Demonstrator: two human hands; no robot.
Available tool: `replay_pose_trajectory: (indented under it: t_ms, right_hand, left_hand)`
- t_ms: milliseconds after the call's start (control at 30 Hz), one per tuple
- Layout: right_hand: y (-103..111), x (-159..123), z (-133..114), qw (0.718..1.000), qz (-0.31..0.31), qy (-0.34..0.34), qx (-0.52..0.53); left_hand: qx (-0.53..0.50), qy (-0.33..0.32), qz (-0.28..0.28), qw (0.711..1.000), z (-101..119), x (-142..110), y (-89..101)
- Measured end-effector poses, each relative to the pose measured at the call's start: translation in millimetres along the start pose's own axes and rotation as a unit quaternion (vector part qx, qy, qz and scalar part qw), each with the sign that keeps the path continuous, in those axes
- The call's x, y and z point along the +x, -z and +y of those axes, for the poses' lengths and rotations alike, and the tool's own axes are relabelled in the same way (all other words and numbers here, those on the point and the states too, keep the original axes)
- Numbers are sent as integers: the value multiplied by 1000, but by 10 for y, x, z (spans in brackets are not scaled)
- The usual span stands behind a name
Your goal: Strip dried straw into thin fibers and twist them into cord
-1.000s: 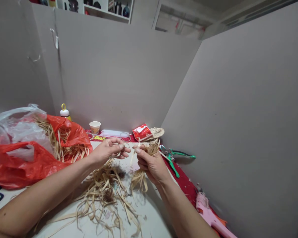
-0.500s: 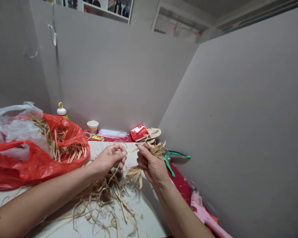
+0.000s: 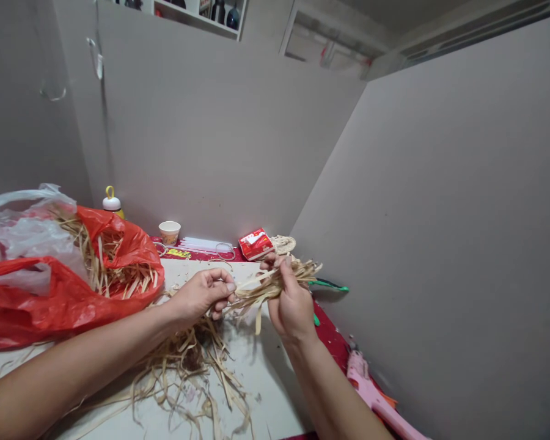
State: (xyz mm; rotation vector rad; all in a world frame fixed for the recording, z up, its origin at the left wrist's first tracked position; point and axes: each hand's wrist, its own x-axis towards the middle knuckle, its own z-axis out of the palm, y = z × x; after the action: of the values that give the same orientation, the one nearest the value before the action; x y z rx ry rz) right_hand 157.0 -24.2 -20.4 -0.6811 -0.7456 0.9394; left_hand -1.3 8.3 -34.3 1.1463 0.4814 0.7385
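Taking clock directions from the straw-coloured bundle [image 3: 263,292] in the right hand [image 3: 296,305], with 12 straight ahead, the nearest thing is a heap of loose dry strands [image 3: 183,366], spread at 7 to 8 o'clock on the white board [image 3: 275,391]. A pink tool [image 3: 371,391] lies between 4 and 5 o'clock, beside the board on red cloth [image 3: 332,336]. The bundle is held above the board, its ends fanning out toward 2 and 8 o'clock; the right hand's fingers are clamped around its middle, thumb on the near side. At 9 o'clock the left hand [image 3: 201,296] has thumb and forefinger pinched together on a pale strip [image 3: 252,282] that runs to the bundle. Well to the left, also at 9, a red plastic bag [image 3: 68,305] bulges with more strands. Green handles [image 3: 332,284] show at 3 o'clock, partly hidden by the right hand. Beyond, at 11, sits a red packet [image 3: 255,244], a woven piece [image 3: 283,245] just beside it. White sticks [image 3: 206,244], a paper cup [image 3: 169,233] and a white-capped bottle [image 3: 112,203] line 10 o'clock, before the grey panel [image 3: 201,134].
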Motion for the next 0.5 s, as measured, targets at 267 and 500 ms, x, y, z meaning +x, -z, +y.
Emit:
replay_pose_trajectory:
  t_ms: [267,500]
  right_hand:
    - [60,74,-173,998,-24,-33,38]
    - [138,103,-398,1000,-11,28,11]
  left_hand:
    - [-13,36,9,999,-65,79,119]
    - [12,37,67,997,-4,113,186]
